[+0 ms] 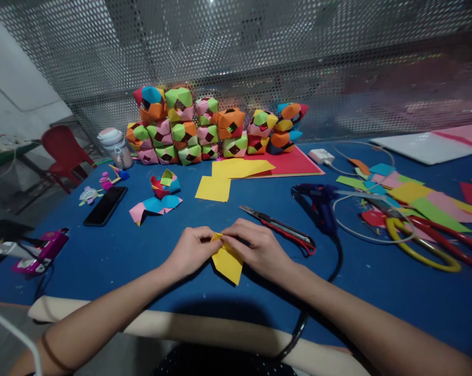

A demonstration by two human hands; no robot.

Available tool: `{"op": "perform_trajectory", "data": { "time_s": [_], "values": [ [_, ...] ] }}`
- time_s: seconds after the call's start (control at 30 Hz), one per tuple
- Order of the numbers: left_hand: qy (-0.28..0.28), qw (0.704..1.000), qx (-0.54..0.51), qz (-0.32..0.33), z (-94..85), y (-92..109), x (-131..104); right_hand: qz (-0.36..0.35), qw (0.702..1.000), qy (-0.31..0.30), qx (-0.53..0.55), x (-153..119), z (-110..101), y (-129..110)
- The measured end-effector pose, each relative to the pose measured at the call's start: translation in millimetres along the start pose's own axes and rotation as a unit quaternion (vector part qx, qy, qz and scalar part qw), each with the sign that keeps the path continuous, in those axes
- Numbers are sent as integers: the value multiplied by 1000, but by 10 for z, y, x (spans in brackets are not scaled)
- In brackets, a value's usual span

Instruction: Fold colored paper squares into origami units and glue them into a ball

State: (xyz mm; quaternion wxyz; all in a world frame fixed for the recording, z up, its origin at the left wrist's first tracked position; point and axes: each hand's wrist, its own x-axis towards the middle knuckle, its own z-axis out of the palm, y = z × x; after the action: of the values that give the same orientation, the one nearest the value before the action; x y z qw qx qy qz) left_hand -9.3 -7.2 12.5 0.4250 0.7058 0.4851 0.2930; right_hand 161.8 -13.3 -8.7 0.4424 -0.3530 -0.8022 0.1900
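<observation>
A small piece of folded yellow paper (230, 263) is pinched between my two hands, just above the front middle of the blue table. My left hand (191, 250) grips its upper left edge, thumb and fingers closed. From the other side my right hand (257, 245) holds the top and right edge; the fingers partly cover the folds. Right beyond my right hand lies a box cutter (280, 230) with its blade pointing left. Further back rest flat yellow sheets (213, 189). Left of these sit joined folded paper pieces (157, 204) in blue, pink and red.
Stacked colourful paper modules (184, 133) stand along the back by a perforated metal screen. A blue glue gun (322, 206) with a trailing cord, large scissors (424, 250) and paper scraps (419, 193) lie on the right. At left are a phone (105, 206), a jar (115, 147) and a purple power strip (43, 256).
</observation>
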Motion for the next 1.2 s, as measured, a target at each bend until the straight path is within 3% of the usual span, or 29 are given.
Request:
{"op": "perform_trajectory", "data": {
  "time_s": [0.37, 0.53, 0.77, 0.97, 1.2],
  "values": [
    [-31, 999, -3, 33, 33, -26, -27, -85, 995, 3, -50, -16, 19, -32],
    [65, 997, -30, 24, 23, -8, -10, -34, 997, 22, -71, -27, 22, 20],
    [88, 994, -59, -31, 37, -19, -6, -20, 997, 48, -58, -22, 11, 58],
    [70, 996, -38, -30, 54, -40, 4, -30, 996, 15, -81, -18, -4, 62],
    [136, 983, -113, -56, 73, -71, 41, 107, 994, 7, -31, 17, -1, -3]
  ]
}}
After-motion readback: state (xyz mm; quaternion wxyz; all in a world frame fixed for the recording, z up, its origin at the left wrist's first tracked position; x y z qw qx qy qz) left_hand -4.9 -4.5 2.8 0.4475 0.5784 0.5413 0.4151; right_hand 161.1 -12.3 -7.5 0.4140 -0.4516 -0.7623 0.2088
